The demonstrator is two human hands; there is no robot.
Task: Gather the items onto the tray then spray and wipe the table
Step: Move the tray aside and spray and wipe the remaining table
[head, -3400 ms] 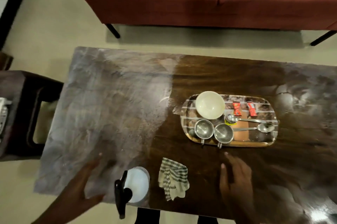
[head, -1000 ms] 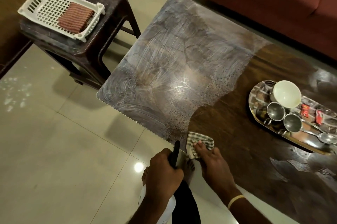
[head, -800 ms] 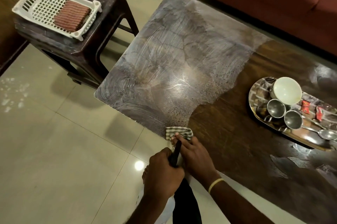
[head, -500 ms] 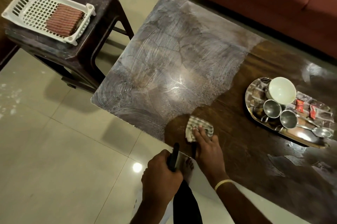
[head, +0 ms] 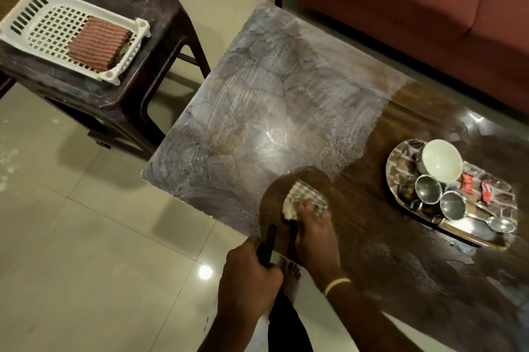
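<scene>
Right hand [head: 313,230] is flat on the checked cloth [head: 305,199], fingers spread over it, pressing it onto the table [head: 286,111] near the edge closest to the person. Left hand [head: 249,274] sits just beside it, off the table edge, fist wrapped round the black spray bottle [head: 266,245] trigger/neck; rest of the bottle is mostly hidden under the hand. There's a dark wiped patch right around the cloth, w/ the whole stretch ahead and to the left of the hands covered in hazy white smear. Tray [head: 400,164] is well off to the right of the right hand, w/ a white bowl [head: 441,160], two steel cups [head: 428,189], a spoon [head: 499,224] and two red packets [head: 466,183] on it. Far left of the left hand, a side stool [head: 137,22] carries a white basket [head: 37,12].
</scene>
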